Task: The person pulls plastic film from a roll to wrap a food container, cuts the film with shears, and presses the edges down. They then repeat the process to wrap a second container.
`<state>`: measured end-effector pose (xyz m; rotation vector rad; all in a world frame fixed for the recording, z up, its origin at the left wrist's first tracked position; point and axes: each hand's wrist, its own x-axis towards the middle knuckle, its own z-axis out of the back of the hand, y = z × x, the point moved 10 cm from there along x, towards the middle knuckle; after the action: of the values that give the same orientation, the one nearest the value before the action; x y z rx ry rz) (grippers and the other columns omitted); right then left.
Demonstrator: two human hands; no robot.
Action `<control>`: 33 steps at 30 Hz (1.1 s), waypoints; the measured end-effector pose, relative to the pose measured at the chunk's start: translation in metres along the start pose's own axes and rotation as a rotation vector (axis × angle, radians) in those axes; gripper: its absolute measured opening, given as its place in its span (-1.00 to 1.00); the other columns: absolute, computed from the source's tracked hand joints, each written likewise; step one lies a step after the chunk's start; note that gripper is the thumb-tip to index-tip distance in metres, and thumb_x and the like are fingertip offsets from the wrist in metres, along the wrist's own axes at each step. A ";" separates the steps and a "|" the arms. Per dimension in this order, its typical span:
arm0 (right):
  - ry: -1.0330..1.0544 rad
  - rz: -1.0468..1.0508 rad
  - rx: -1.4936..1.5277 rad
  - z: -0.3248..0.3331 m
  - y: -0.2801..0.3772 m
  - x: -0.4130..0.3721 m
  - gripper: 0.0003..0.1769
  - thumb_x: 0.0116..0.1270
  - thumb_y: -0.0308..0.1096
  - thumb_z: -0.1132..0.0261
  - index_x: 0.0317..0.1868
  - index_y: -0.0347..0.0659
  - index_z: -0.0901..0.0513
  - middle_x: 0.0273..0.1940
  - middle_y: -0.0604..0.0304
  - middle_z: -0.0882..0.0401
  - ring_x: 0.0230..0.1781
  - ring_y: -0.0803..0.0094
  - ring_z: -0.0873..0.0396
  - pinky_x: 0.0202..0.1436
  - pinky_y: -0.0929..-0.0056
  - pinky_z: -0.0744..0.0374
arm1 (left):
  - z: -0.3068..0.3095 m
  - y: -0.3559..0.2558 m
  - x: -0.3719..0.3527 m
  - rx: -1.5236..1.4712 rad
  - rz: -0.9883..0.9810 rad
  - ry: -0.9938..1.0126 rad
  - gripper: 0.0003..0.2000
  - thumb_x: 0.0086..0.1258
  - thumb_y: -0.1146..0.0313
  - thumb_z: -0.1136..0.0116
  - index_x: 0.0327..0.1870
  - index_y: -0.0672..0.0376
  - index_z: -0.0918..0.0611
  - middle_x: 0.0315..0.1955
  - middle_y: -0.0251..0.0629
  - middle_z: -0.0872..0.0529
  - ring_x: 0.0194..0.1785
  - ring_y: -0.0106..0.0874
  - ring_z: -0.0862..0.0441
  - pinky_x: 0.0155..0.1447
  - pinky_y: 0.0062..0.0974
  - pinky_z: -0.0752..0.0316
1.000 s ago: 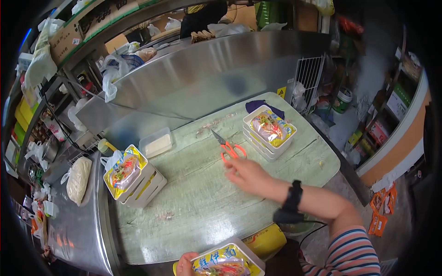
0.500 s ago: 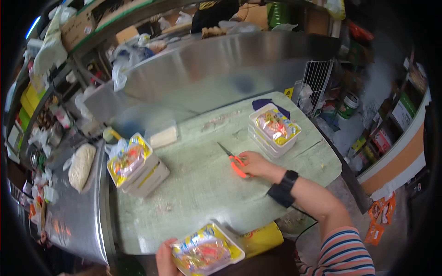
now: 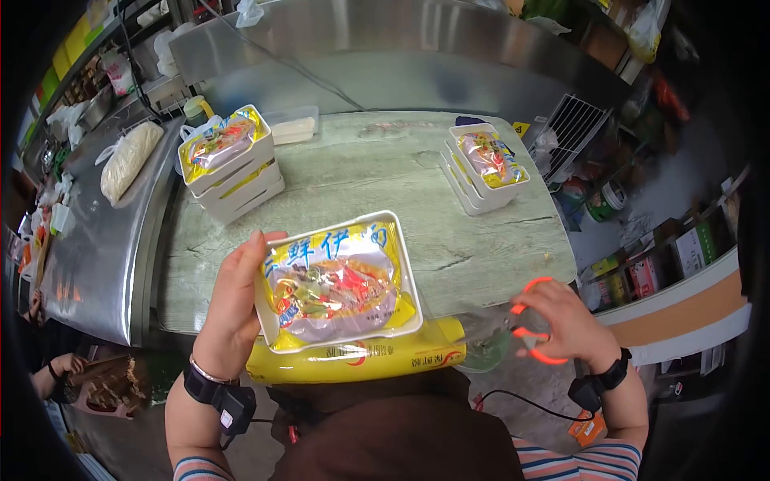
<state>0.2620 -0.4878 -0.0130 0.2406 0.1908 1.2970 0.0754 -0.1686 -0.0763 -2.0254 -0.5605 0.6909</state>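
My left hand (image 3: 234,293) grips the left side of a white plastic tray (image 3: 391,216), tilted towards me. In the tray lies a yellow noodle packet (image 3: 333,280) with blue lettering and a picture of food. Right under the tray, along the table's front edge, is a yellow roll of cling film (image 3: 361,362). Clear film shows faintly to the right of the tray. My right hand (image 3: 573,325) is off the table's front right corner, closed around orange-handled scissors (image 3: 531,333); their blades are hard to make out.
Stacked trays with noodle packets stand at the table's left (image 3: 233,180) and back right (image 3: 481,172). A shallow clear container (image 3: 293,128) lies at the back. On the steel counter (image 3: 104,256) rests a bag of pale food (image 3: 132,160). Another person's hand (image 3: 70,365) shows at lower left.
My right hand has lifted the scissors off the tabletop and drawn them right and towards me. The tray in my left hand has risen and come further over the table. The view has shifted.
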 end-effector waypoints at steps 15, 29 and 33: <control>0.260 0.225 0.099 -0.089 0.076 0.076 -0.47 0.03 -0.04 -0.42 -0.01 -0.08 -0.59 -0.30 0.09 -0.51 -0.34 0.09 -0.58 -0.31 0.14 -0.56 | -0.010 -0.008 0.011 -0.116 0.011 0.066 -0.64 0.48 0.14 -0.07 -0.02 0.34 -0.56 -0.22 -0.17 -0.68 -0.18 -0.45 -0.66 -0.08 -0.47 -0.61; 0.452 0.259 0.250 -0.147 0.167 0.150 -0.47 0.21 -0.04 -0.31 0.17 -0.02 -0.54 -0.02 0.05 -0.62 -0.01 0.10 -0.60 0.02 0.25 -0.57 | -0.008 -0.033 0.020 -0.280 0.025 0.077 -0.62 0.47 0.09 -0.08 -0.07 0.32 -0.55 -0.20 -0.21 -0.66 -0.17 -0.49 -0.65 -0.05 -0.49 -0.59; 0.605 0.173 0.349 -0.180 0.181 0.161 -0.45 0.27 -0.06 -0.27 0.24 -0.05 -0.47 -0.01 -0.02 -0.60 -0.01 0.08 -0.59 0.01 0.24 -0.56 | -0.008 -0.039 0.026 -0.282 0.008 0.156 -0.58 0.47 0.07 -0.06 0.01 0.34 -0.52 -0.15 -0.16 -0.66 -0.12 -0.45 -0.66 -0.01 -0.46 -0.61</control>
<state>0.0871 -0.2742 -0.1359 0.1553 0.9328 1.4776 0.0949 -0.1383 -0.0458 -2.3213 -0.5840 0.4733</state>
